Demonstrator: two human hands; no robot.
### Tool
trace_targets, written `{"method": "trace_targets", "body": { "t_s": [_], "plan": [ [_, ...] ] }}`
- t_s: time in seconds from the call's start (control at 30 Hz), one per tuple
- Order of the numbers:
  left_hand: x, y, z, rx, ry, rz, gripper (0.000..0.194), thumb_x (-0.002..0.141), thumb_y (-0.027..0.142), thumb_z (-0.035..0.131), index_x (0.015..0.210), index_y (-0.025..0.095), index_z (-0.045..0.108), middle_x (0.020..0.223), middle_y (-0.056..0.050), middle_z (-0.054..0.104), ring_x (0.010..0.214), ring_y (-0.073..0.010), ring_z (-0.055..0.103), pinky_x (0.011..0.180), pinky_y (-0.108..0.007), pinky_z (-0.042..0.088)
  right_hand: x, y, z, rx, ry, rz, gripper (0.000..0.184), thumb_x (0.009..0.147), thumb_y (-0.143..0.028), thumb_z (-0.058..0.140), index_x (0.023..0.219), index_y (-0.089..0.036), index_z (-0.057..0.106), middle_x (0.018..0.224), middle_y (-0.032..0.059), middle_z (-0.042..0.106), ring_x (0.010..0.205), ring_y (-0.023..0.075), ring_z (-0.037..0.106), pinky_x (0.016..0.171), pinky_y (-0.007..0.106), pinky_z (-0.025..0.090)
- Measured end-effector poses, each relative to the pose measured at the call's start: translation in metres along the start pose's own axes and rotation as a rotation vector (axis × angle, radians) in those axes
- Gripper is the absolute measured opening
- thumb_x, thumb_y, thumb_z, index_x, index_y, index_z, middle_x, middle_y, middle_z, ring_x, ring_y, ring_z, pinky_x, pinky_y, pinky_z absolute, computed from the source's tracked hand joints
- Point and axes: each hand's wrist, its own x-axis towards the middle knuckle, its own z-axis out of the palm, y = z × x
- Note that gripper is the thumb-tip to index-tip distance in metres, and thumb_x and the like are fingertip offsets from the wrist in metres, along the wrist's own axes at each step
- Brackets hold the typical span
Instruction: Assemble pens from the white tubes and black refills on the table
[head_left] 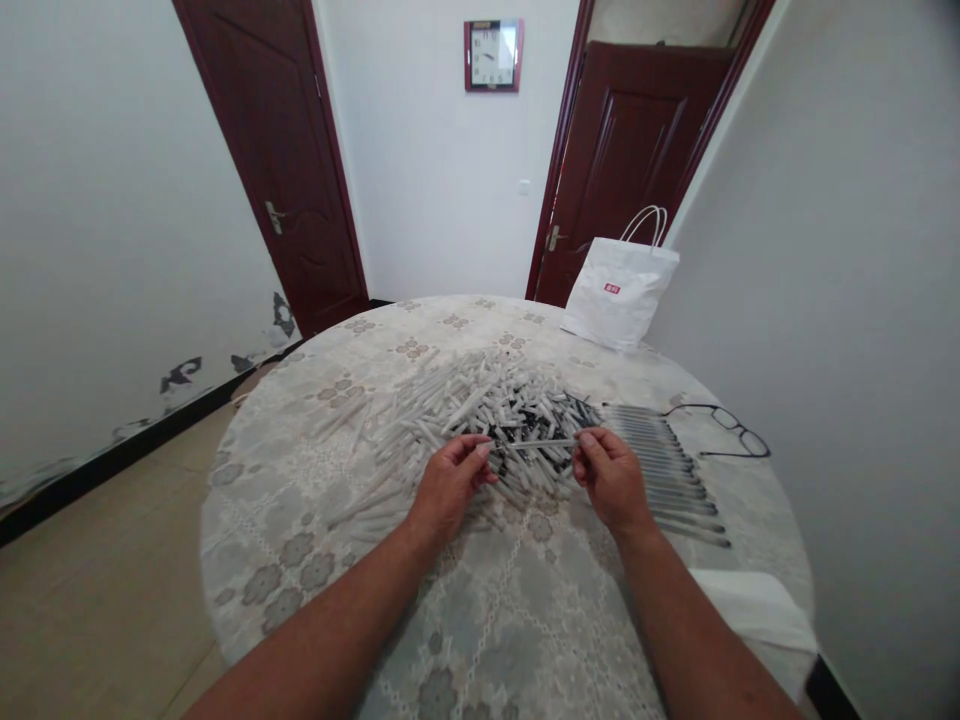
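Pinching thin tube (pixel 538 443); both hands (pixel 452 480)

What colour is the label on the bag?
The label is red, best seen in the head view.

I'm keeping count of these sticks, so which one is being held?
The pale stick spanning from the left hand to the right hand; the others lie in the heap or the row beside the right hand.
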Motion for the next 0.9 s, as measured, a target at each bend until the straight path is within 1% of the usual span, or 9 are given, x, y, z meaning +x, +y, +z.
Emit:
{"method": "trace_targets", "body": {
  "t_s": [0.07,0.17,0.27,0.37,0.43,0.6,0.8,0.9],
  "plan": [
    [-0.001,-0.001,-0.004,-0.005,-0.011,-0.006,0.039,0.075,0.043,0.079,0.102,0.017,0.067,0.082,-0.001,0.066,0.073,-0.0142,0.066,0.071,-0.032,0.059,-0.002,0.002,0.002,-0.040,-0.010,-0.009,0.030,0.084,-0.049,0.070,0.092,-0.020,0.064,0.059,-0.0040,0.059,0.046,0.0099,0.048,0.042,0.020,0.037],
    [-0.002,-0.001,-0.007,-0.019,-0.039,-0.008,0.036,0.078,0.042,0.077,0.101,0.018,0.065,0.101,-0.007,0.072,0.088,-0.0197,0.072,0.075,-0.034,0.060,-0.006,0.001,0.005,-0.043,-0.019,-0.021,0.027,0.086,-0.047,0.069,0.094,-0.021,0.065,0.059,-0.0039,0.058,0.047,0.0101,0.049,0.043,0.020,0.038],
    [-0.003,-0.001,-0.007,-0.030,-0.073,-0.012,0.033,0.081,0.038,0.075,0.102,0.017,0.063,0.108,-0.012,0.074,0.094,-0.0225,0.073,0.079,-0.036,0.060,-0.007,-0.001,0.006,-0.041,0.001,-0.040,0.025,0.087,-0.045,0.069,0.094,-0.021,0.065,0.060,-0.0036,0.059,0.048,0.0098,0.049,0.044,0.020,0.038],
    [-0.004,-0.002,-0.006,-0.029,-0.066,-0.023,0.035,0.079,0.038,0.077,0.102,0.016,0.062,0.107,-0.013,0.075,0.095,-0.0244,0.074,0.080,-0.038,0.060,-0.008,-0.004,0.006,-0.045,0.019,-0.056,0.023,0.088,-0.044,0.068,0.094,-0.021,0.065,0.061,-0.0037,0.058,0.048,0.0095,0.049,0.045,0.020,0.038],
    [-0.005,-0.002,-0.004,-0.021,-0.064,-0.026,0.037,0.078,0.038,0.078,0.103,0.015,0.062,0.103,-0.013,0.075,0.094,-0.0251,0.074,0.080,-0.038,0.060,-0.009,-0.006,0.007,-0.070,0.010,-0.072,0.023,0.088,-0.043,0.069,0.094,-0.021,0.065,0.060,-0.0038,0.059,0.048,0.0097,0.050,0.046,0.021,0.039],
    [-0.006,-0.003,-0.003,-0.009,-0.070,-0.018,0.037,0.079,0.037,0.078,0.105,0.015,0.064,0.093,-0.010,0.075,0.093,-0.0253,0.074,0.081,-0.038,0.060,-0.013,-0.010,0.012,-0.206,-0.040,-0.133,0.020,0.091,-0.042,0.065,0.092,-0.021,0.065,0.056,-0.0043,0.057,0.047,0.0111,0.049,0.047,0.023,0.040],
    [-0.003,-0.005,-0.005,-0.003,-0.050,-0.003,0.036,0.081,0.039,0.076,0.106,0.015,0.067,0.094,-0.011,0.076,0.091,-0.0245,0.075,0.080,-0.037,0.061,-0.016,-0.013,0.013,-0.334,-0.100,-0.136,0.020,0.087,-0.040,0.070,0.093,-0.022,0.069,0.058,-0.0031,0.059,0.050,0.0132,0.053,0.049,0.025,0.043],
    [-0.002,-0.005,-0.006,-0.017,-0.026,0.013,0.036,0.082,0.041,0.074,0.108,0.016,0.069,0.102,-0.011,0.075,0.093,-0.0242,0.074,0.080,-0.038,0.062,-0.017,-0.016,0.012,-0.430,-0.147,-0.199,0.018,0.084,-0.037,0.074,0.096,-0.024,0.073,0.071,0.0010,0.067,0.060,0.0161,0.059,0.055,0.027,0.047]
  ]
}}
